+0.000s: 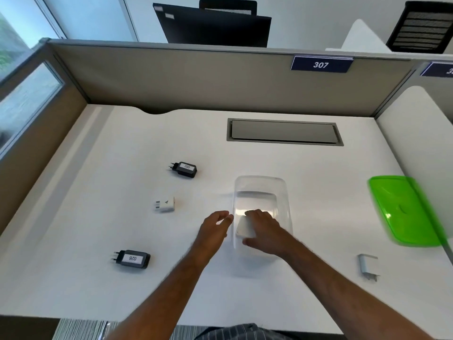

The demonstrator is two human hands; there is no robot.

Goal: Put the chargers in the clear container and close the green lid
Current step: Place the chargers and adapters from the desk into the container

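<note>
The clear container (259, 185) stands in the middle of the white desk. My right hand (266, 233) reaches into it, shut on a white charger (245, 228) held over its near left corner. My left hand (214, 228) hovers open just outside the container's left wall, holding nothing. On the desk to the left lie a black charger labelled 002 (184, 169), a small white charger (165, 204) and a black charger labelled 026 (131, 259). Another white charger (367, 265) lies at the near right. The green lid (404, 209) rests at the far right.
A grey cable hatch (284, 132) is set into the desk behind the container. Beige partition walls (196, 77) close the back and left; a white divider (416, 114) rises on the right beside the lid.
</note>
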